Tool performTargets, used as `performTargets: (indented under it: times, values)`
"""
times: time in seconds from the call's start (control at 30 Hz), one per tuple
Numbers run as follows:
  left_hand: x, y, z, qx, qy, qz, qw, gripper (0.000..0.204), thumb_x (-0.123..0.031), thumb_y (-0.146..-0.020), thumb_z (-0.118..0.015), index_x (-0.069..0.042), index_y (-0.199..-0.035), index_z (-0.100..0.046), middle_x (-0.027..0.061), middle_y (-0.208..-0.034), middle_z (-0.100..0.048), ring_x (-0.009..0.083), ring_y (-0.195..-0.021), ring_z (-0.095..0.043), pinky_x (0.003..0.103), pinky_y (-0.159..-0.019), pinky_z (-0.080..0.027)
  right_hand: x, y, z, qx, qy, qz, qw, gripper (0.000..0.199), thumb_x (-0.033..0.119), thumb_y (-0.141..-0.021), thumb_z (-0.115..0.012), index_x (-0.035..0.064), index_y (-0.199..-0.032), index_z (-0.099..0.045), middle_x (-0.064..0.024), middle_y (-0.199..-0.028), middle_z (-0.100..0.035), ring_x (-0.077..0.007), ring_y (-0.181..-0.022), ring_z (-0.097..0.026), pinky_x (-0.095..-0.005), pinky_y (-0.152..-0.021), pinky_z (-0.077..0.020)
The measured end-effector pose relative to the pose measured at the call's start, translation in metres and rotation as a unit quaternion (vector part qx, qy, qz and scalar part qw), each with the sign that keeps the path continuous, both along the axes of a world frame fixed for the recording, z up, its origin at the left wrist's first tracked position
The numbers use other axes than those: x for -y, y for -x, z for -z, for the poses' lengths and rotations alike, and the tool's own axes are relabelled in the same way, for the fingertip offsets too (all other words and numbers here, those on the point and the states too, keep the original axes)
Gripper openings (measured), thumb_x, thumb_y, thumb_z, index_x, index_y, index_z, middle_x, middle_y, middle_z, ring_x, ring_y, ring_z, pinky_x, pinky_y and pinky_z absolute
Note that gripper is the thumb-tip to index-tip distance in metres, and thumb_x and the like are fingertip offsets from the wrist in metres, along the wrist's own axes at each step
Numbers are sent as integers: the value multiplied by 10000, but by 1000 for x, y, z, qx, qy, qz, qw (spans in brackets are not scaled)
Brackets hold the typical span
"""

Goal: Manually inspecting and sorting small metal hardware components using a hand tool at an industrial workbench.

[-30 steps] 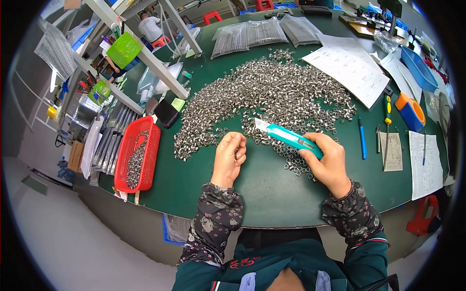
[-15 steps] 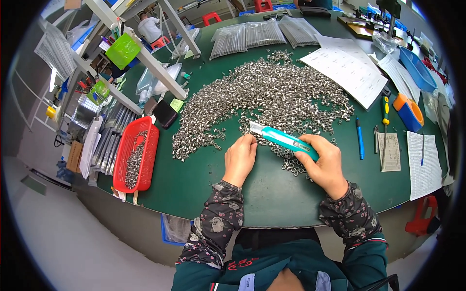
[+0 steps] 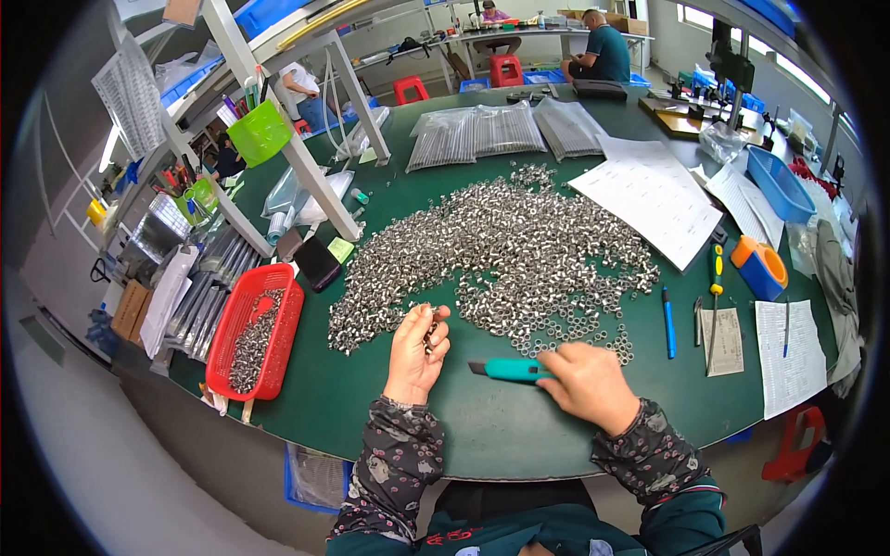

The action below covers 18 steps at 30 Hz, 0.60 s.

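Hundreds of small metal rings (image 3: 519, 250) lie heaped across the green table (image 3: 482, 426) in front of us, the pile running from the near left up toward the far right. We count that as the bulk of the work still unsorted.

Left hand (image 3: 415, 352): raised at the near edge of the heap, fingers curled close together around a few of the rings, pinched between thumb and fingertips. How many we cannot tell; they are too small.

Right hand (image 3: 586, 382): resting on the table, fingers closed over the handle of a teal utility knife (image 3: 510, 370). The blade end points left toward the other hand, lying low over the bare cloth, just short of the heap's thin near fringe.

Red basket (image 3: 255, 332), at the table's left edge: holds a modest strip of the same metal parts along its length, well under full. We judge this the finished lot, small beside the heap, so we put progress at an early stage, most of it left.

Around us: a blue pen (image 3: 667, 322) and a screwdriver with a yellow and green handle (image 3: 715, 278) to the right of the pile, printed sheets (image 3: 649, 195) beyond, clear bags of long metal parts (image 3: 482, 130) at the far side, an orange and blue tape holder (image 3: 762, 269).
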<state>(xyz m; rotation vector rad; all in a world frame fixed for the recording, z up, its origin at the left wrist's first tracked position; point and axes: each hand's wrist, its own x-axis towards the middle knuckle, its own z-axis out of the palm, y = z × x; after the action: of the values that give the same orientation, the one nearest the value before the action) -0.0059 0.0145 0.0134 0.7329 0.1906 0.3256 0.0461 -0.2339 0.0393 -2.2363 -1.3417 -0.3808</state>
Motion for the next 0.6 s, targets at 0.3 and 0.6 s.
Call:
performTargets:
  times: [0.3, 0.6]
  values:
    - [1, -2, 2, 5, -22, -19, 1000, 101, -151, -908, -483, -66, -952, -517, 45, -828, -520, 54, -527, -375, 160, -378, -269, -2, -1, -5, -31, -56, 10, 998, 239, 185, -668, -684, 95, -870, -594, -61, -657, -518, -237, -618, -563, -353, -512, -446]
    - [15, -4, -3, -4, -74, 48, 996, 101, -111, -901, -485, -61, -982, -520, 42, -809, -525, 33, -507, -356, 147, -376, -257, -3, -9, 3, -248, -163, 61, 953, 254, 186, -705, -680, 57, -917, -624, -121, -777, -611, -280, -653, -597, -333, -575, -469]
